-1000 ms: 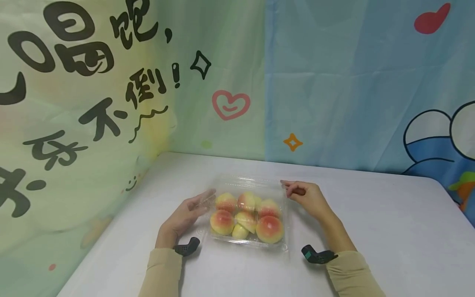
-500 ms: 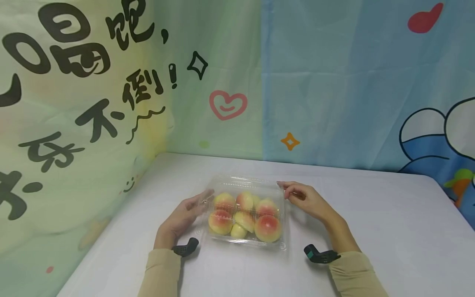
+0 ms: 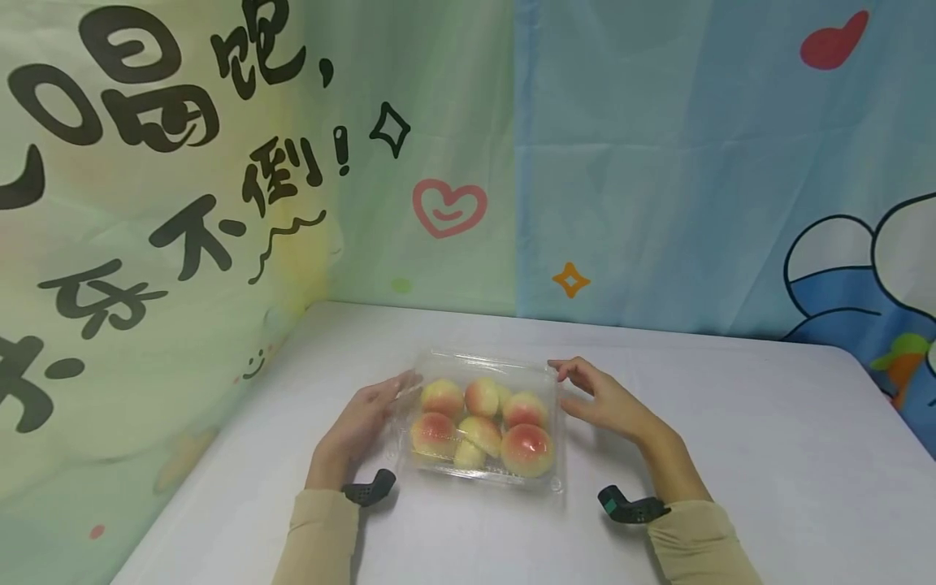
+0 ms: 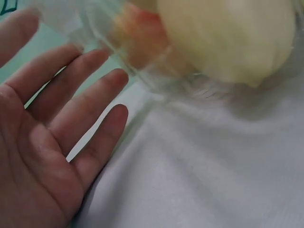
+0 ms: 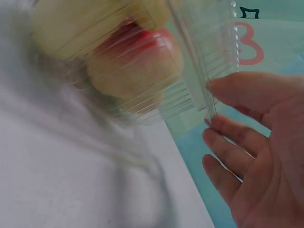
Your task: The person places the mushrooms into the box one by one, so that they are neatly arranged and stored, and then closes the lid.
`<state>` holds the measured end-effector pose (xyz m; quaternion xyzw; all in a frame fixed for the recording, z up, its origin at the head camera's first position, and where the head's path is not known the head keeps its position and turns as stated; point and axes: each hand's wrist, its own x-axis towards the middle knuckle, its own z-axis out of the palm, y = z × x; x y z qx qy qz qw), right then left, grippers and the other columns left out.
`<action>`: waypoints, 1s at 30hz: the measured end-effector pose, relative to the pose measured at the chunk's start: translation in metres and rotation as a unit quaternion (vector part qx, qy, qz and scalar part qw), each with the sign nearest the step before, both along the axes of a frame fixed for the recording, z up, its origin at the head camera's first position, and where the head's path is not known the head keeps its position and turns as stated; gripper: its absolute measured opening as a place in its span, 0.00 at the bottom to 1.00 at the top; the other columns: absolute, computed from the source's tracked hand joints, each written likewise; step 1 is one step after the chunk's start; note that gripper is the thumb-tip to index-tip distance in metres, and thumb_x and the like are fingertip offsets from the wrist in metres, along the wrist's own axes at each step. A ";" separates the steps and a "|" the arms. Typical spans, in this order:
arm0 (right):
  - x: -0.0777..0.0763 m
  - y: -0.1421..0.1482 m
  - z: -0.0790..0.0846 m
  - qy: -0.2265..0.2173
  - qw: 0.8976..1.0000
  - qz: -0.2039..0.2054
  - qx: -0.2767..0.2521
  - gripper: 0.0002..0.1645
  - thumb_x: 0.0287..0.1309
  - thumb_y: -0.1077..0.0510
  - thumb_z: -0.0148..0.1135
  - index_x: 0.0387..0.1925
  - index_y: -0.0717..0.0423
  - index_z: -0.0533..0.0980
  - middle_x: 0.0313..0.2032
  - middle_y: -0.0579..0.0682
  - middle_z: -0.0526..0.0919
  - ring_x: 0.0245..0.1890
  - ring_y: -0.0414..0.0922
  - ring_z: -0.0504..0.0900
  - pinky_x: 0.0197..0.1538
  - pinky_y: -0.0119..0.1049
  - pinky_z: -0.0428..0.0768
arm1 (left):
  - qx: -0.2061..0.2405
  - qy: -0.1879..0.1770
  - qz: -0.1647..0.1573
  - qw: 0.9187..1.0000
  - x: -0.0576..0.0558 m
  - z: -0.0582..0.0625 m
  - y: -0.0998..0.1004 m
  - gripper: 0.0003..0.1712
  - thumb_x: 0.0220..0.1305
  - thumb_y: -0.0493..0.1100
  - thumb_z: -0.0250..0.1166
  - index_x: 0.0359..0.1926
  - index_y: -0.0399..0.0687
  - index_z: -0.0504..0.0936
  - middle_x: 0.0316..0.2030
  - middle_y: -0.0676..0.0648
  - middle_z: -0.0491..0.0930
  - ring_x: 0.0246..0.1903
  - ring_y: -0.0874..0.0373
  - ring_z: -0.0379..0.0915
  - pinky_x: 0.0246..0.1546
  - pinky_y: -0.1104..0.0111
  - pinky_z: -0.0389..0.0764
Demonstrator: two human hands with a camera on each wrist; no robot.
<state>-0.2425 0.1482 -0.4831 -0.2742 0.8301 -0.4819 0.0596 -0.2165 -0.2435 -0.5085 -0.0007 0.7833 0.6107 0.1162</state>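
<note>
A clear plastic clamshell box (image 3: 484, 479) sits on the white table in the head view. Inside are several peaches (image 3: 527, 451), yellow with red blush, also seen through the plastic in the right wrist view. My left hand (image 3: 366, 418) is at the box's left side, fingers straight and spread in the left wrist view, their tips near the plastic. My right hand (image 3: 607, 402) is at the far right corner. In the right wrist view its thumb and index fingertip meet the box's edge, with a gap between them. The other fingers are loosely bent.
The white table (image 3: 695, 455) runs back to a printed cloth backdrop (image 3: 629, 179) behind and on the left. A dark wrist device (image 3: 370, 488) is on the left wrist, and another wrist device (image 3: 632, 507) is on the right.
The ridged line across the middle of the box has gone, and its lid looks lower over the peaches. My right thumb and fingers have spread apart at the corner. The left hand barely moved.
</note>
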 end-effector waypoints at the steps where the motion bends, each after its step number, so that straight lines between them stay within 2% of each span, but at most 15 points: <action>1: 0.001 0.000 0.000 -0.009 1.000 -0.003 0.006 0.24 0.60 0.56 0.62 0.54 0.57 0.65 0.67 0.59 0.66 0.68 0.61 0.63 0.68 0.57 0.61 | -0.006 0.007 -0.001 1.000 -0.001 0.000 0.000 0.27 0.61 0.67 0.55 0.59 0.70 0.75 0.65 0.65 0.67 0.72 0.61 0.49 0.73 0.55 0.49; 5: 0.003 0.000 0.003 -0.037 0.999 -0.025 0.027 0.39 0.58 0.53 0.64 0.67 0.53 0.58 0.65 0.61 0.65 0.61 0.60 0.73 0.62 0.52 0.72 | -0.020 0.025 -0.008 0.999 -0.002 0.000 0.001 0.30 0.60 0.62 0.61 0.64 0.67 0.71 0.66 0.63 0.66 0.72 0.59 0.50 0.71 0.56 0.54; 9: 0.005 0.000 0.006 -0.044 0.997 -0.037 0.051 0.35 0.57 0.52 0.64 0.64 0.51 0.63 0.57 0.61 0.75 0.49 0.54 0.82 0.51 0.45 0.81 | -0.023 0.038 -0.013 0.999 -0.002 0.001 0.003 0.33 0.60 0.60 0.61 0.67 0.68 0.66 0.66 0.60 0.68 0.72 0.56 0.52 0.70 0.52 0.55; 14: 0.008 0.001 0.007 -0.058 0.996 -0.038 0.057 0.30 0.57 0.53 0.64 0.60 0.54 0.68 0.52 0.61 0.78 0.42 0.47 0.85 0.44 0.38 0.83 | -0.029 0.054 -0.031 0.998 0.000 0.004 0.003 0.29 0.63 0.58 0.60 0.65 0.65 0.69 0.67 0.60 0.66 0.72 0.56 0.50 0.71 0.52 0.52; 19: 0.011 -0.003 0.011 -0.097 0.994 -0.044 0.023 0.30 0.58 0.58 0.63 0.61 0.61 0.68 0.49 0.65 0.78 0.34 0.45 0.86 0.38 0.35 0.85 | -0.048 0.066 -0.083 0.993 0.003 0.009 -0.005 0.26 0.67 0.49 0.56 0.66 0.66 0.68 0.68 0.63 0.63 0.72 0.58 0.49 0.73 0.52 0.46; 24: 0.013 -0.009 0.014 -0.150 0.986 -0.070 -0.005 0.31 0.58 0.60 0.62 0.62 0.62 0.66 0.44 0.63 0.78 0.32 0.44 0.84 0.37 0.36 0.85 | -0.034 0.074 -0.136 0.987 0.006 0.012 -0.013 0.31 0.66 0.46 0.57 0.69 0.65 0.63 0.69 0.64 0.60 0.69 0.56 0.57 0.73 0.52 0.43; 28: 0.016 -0.012 0.015 -0.183 0.978 -0.102 -0.019 0.31 0.59 0.59 0.62 0.62 0.60 0.64 0.45 0.62 0.77 0.32 0.43 0.84 0.39 0.36 0.85 | -0.080 0.085 -0.130 0.985 0.008 0.018 -0.016 0.29 0.63 0.50 0.61 0.66 0.64 0.69 0.66 0.61 0.67 0.65 0.57 0.65 0.72 0.53 0.52; 30: 0.017 -0.013 0.015 -0.184 0.977 -0.108 -0.024 0.31 0.59 0.60 0.62 0.62 0.61 0.62 0.45 0.62 0.77 0.32 0.42 0.84 0.38 0.36 0.85 | -0.107 0.090 -0.129 0.982 0.008 0.023 -0.017 0.27 0.62 0.49 0.63 0.63 0.61 0.73 0.62 0.56 0.74 0.60 0.57 0.71 0.67 0.54 0.63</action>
